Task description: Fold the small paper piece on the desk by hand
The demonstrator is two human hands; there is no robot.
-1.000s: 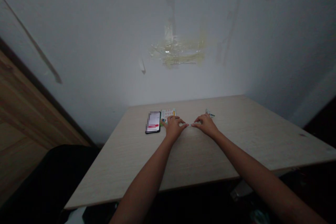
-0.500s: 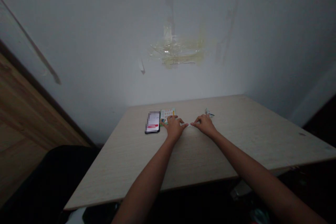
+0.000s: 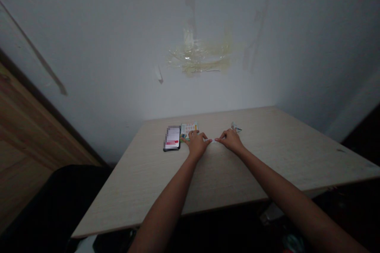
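Note:
Between my two hands, low over the table, is a small thin white piece point(image 3: 213, 140), too small to name. My left hand point(image 3: 197, 141) pinches its left end with thumb and finger. At the right end my right hand point(image 3: 230, 139) pinches it the same way. Under and behind the left fingers lies a printed leaflet or packet point(image 3: 189, 127) with coloured text, partly covered by that hand. A phone point(image 3: 172, 138) with a lit screen lies just left of it. Past my right fingers sits a small crumpled wrapper point(image 3: 236, 127).
The pale wooden table point(image 3: 142, 189) meets a wall point(image 3: 118, 47) at its far edge. Yellowed clear tape point(image 3: 202, 59) sticks to the wall. A dark chair or cloth shape point(image 3: 56, 201) stands at the left, beside a wooden panel point(image 3: 26, 126).
Both hands keep their pinch on the small white piece and have hardly moved. The whole view has shifted very slightly.

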